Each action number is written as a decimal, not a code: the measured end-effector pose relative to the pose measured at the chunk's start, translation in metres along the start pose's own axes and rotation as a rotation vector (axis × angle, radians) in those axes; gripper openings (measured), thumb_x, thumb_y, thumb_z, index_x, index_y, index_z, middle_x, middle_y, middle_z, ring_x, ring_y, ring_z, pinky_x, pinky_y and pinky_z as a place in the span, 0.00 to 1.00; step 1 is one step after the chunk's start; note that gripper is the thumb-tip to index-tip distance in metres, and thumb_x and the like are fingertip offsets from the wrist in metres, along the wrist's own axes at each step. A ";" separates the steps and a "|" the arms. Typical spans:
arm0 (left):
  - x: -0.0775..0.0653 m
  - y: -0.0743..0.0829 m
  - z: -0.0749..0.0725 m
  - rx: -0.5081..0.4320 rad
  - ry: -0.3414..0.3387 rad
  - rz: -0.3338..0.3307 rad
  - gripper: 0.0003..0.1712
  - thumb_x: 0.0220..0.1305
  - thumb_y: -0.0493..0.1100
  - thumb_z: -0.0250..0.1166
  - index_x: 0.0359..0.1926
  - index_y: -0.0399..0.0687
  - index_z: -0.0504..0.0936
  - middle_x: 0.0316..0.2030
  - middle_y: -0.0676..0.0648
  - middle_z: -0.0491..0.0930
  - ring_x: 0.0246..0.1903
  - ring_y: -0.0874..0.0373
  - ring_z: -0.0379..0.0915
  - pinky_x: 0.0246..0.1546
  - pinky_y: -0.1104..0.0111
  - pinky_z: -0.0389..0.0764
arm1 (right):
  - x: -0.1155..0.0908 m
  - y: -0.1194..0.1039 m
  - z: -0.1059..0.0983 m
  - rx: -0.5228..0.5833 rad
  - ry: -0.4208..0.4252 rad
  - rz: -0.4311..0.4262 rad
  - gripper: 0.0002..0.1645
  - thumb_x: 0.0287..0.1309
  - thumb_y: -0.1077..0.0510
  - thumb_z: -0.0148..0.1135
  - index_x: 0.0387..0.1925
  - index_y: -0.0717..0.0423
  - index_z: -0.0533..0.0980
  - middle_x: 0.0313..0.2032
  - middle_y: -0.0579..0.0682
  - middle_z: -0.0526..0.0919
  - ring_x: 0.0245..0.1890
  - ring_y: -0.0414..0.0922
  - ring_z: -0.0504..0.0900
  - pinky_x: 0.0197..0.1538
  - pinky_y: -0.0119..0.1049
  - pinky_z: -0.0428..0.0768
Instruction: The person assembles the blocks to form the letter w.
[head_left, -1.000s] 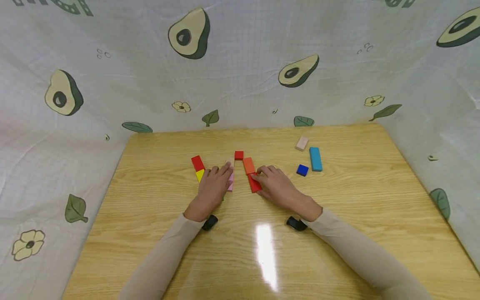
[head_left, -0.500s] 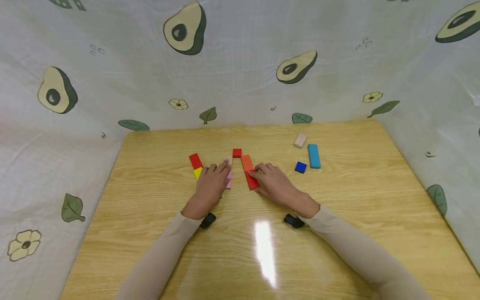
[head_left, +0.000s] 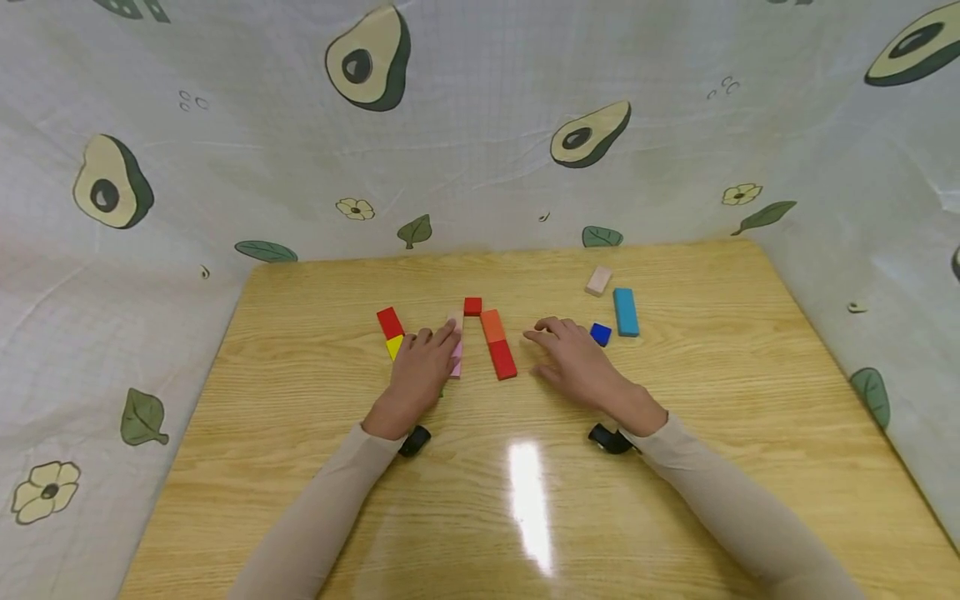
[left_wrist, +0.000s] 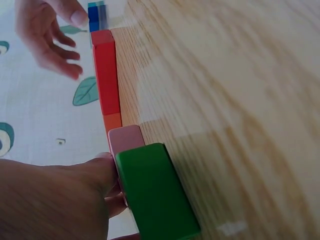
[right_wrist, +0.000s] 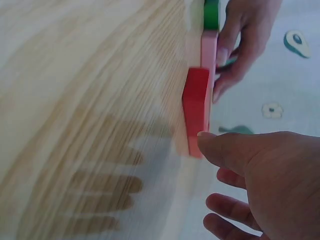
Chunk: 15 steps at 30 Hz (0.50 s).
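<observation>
My left hand (head_left: 423,367) rests beside a row of blocks, with thumb and index finger touching a pink block (head_left: 456,370) and a paler piece (head_left: 459,317) at its far end. A green block (left_wrist: 155,190) stands at the near end of the pink block, mostly hidden by the hand in the head view. To the right, my right hand (head_left: 577,362) hovers apart from the blocks, fingers loosely bent and holding nothing. Just left of it, a red block (head_left: 503,360) lies end to end with an orange block (head_left: 492,326), forming a slanted row.
A small red block (head_left: 472,307) lies between the rows' far ends. Left are another red block (head_left: 390,322) and a yellow block (head_left: 395,347), partly covered. On the right lie a dark blue cube (head_left: 600,334), a light blue block (head_left: 626,312) and a beige block (head_left: 597,281).
My right hand has let go of the red block and moved right, away from it. The left hand keeps its place on the pink row.
</observation>
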<state>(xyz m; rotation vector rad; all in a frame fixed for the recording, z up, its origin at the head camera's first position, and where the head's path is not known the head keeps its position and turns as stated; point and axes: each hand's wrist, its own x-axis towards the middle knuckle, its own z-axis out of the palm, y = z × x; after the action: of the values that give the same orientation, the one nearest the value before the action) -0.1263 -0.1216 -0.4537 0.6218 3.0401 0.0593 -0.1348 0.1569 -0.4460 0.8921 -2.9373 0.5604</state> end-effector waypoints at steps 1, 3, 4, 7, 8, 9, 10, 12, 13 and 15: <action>0.000 0.000 0.000 0.001 0.004 0.001 0.30 0.80 0.48 0.60 0.77 0.47 0.71 0.79 0.45 0.66 0.67 0.41 0.70 0.67 0.47 0.72 | -0.003 0.004 -0.001 -0.001 0.007 0.012 0.33 0.64 0.57 0.76 0.68 0.61 0.78 0.63 0.61 0.78 0.63 0.61 0.76 0.64 0.58 0.76; 0.001 0.001 0.000 -0.001 0.007 0.002 0.29 0.80 0.47 0.60 0.77 0.47 0.71 0.79 0.45 0.66 0.66 0.41 0.70 0.67 0.47 0.72 | -0.008 0.013 -0.004 -0.003 0.019 0.037 0.33 0.64 0.57 0.76 0.68 0.62 0.78 0.63 0.62 0.78 0.62 0.62 0.76 0.64 0.60 0.75; 0.001 0.001 0.000 0.000 0.007 0.002 0.29 0.80 0.47 0.60 0.77 0.47 0.71 0.79 0.45 0.66 0.66 0.41 0.70 0.67 0.47 0.72 | -0.011 0.018 -0.006 -0.004 0.023 0.048 0.33 0.64 0.57 0.76 0.68 0.62 0.78 0.63 0.63 0.78 0.62 0.63 0.76 0.64 0.60 0.75; 0.002 0.001 -0.001 -0.002 -0.011 -0.004 0.29 0.81 0.48 0.59 0.77 0.48 0.71 0.79 0.46 0.65 0.67 0.41 0.69 0.68 0.47 0.71 | -0.019 0.032 -0.009 -0.018 0.045 0.069 0.33 0.63 0.57 0.76 0.67 0.64 0.78 0.62 0.65 0.78 0.61 0.65 0.76 0.62 0.62 0.75; 0.002 0.001 -0.002 -0.002 -0.017 -0.004 0.29 0.81 0.48 0.59 0.77 0.48 0.71 0.79 0.46 0.65 0.68 0.41 0.69 0.68 0.47 0.71 | -0.022 0.036 -0.011 -0.021 0.052 0.073 0.33 0.63 0.57 0.76 0.67 0.64 0.78 0.62 0.65 0.78 0.61 0.66 0.76 0.62 0.62 0.75; 0.002 0.001 -0.002 -0.005 -0.022 -0.003 0.29 0.81 0.48 0.59 0.77 0.47 0.70 0.79 0.45 0.65 0.68 0.41 0.68 0.69 0.46 0.70 | -0.025 0.040 -0.012 -0.026 0.059 0.077 0.33 0.63 0.57 0.76 0.67 0.64 0.78 0.62 0.66 0.78 0.60 0.66 0.76 0.61 0.62 0.75; 0.002 0.001 -0.002 -0.009 -0.019 0.001 0.29 0.81 0.48 0.59 0.77 0.47 0.71 0.79 0.45 0.65 0.68 0.41 0.68 0.69 0.46 0.70 | -0.027 0.044 -0.014 -0.028 0.065 0.082 0.33 0.64 0.58 0.76 0.67 0.65 0.78 0.62 0.66 0.78 0.60 0.67 0.76 0.61 0.63 0.75; 0.001 0.000 -0.003 -0.020 -0.014 0.015 0.29 0.81 0.47 0.60 0.76 0.45 0.71 0.78 0.44 0.66 0.68 0.40 0.68 0.70 0.46 0.69 | -0.032 0.051 -0.017 -0.031 0.075 0.095 0.32 0.64 0.58 0.75 0.66 0.65 0.78 0.62 0.67 0.78 0.61 0.68 0.76 0.61 0.65 0.74; 0.001 -0.001 -0.003 -0.023 -0.010 0.024 0.28 0.81 0.47 0.60 0.76 0.45 0.72 0.78 0.43 0.66 0.69 0.40 0.68 0.70 0.46 0.69 | -0.034 0.053 -0.019 -0.033 0.078 0.103 0.32 0.64 0.58 0.75 0.66 0.66 0.78 0.62 0.67 0.78 0.61 0.68 0.76 0.61 0.66 0.74; 0.001 -0.001 -0.003 -0.029 -0.007 0.040 0.28 0.81 0.47 0.60 0.75 0.43 0.72 0.78 0.42 0.66 0.69 0.39 0.67 0.70 0.46 0.68 | -0.038 0.059 -0.021 -0.036 0.077 0.122 0.31 0.65 0.59 0.74 0.66 0.66 0.77 0.62 0.67 0.77 0.62 0.69 0.75 0.61 0.68 0.73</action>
<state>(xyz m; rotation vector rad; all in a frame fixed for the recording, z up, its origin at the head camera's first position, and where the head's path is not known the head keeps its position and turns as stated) -0.1279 -0.1221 -0.4509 0.6785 3.0144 0.1014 -0.1365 0.2297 -0.4510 0.6751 -2.9364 0.5317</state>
